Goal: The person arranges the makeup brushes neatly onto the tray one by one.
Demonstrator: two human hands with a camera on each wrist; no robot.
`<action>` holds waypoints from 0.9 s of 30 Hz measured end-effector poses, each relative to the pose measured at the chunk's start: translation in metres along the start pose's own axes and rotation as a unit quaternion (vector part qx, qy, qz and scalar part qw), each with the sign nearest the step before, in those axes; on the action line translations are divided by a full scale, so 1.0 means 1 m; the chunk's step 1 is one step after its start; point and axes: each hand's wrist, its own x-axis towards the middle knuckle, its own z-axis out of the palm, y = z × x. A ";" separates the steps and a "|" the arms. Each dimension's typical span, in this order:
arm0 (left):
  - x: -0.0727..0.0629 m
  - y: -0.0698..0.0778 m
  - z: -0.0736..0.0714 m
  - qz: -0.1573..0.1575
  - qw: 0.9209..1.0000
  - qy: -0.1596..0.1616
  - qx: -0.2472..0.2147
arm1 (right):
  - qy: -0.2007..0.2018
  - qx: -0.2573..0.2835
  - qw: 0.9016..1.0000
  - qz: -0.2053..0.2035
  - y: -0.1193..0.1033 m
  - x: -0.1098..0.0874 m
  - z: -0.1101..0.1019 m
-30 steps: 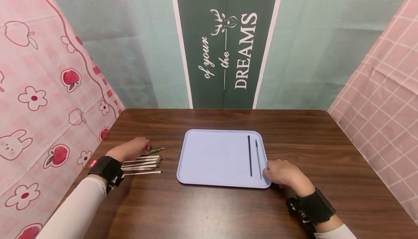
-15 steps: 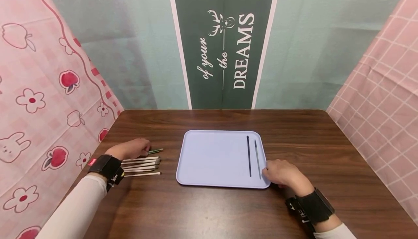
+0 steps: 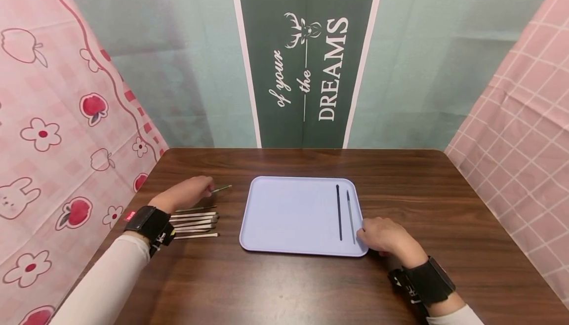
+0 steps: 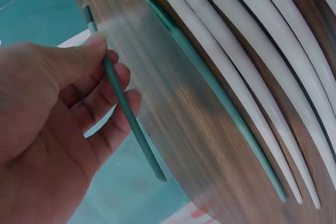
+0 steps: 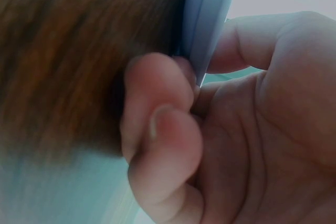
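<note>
My left hand [image 3: 188, 194] pinches a slim green-handled brush [image 4: 128, 108] between thumb and fingers, raised over the left of the table. Below it lies a second green brush [image 4: 215, 85], beside a row of white-handled brushes [image 3: 193, 225] whose left ends the wrist partly hides in the head view. At the lower right corner of the pale lilac tray [image 3: 289, 216], my right hand [image 3: 384, 236] grips the rim, thumb above and fingers curled beneath. Inside the tray, near its right side, a black brush [image 3: 339, 214] and a grey one [image 3: 350, 216] lie lengthwise, apart.
The brown wooden table [image 3: 284, 285] carries everything. A green curtain [image 3: 178, 68] with white lettering hangs behind its far edge. Pink patterned cloths stand along the left [image 3: 58, 157] and right [image 3: 524, 117] sides.
My left hand has lifted one green brush away from the other and moved it slightly up and right. The right hand stays at the tray's corner.
</note>
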 end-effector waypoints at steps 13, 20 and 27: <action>0.025 0.021 0.009 -0.066 0.995 0.011 0.079 | -0.002 -0.001 1.000 0.001 0.000 0.000 -0.001; 0.035 0.040 0.013 -0.095 0.992 0.026 0.078 | -0.001 -0.004 1.000 -0.001 0.000 0.000 -0.001; 0.045 0.056 0.015 -0.117 0.992 0.038 0.038 | 0.002 -0.011 1.000 -0.008 0.001 0.001 -0.002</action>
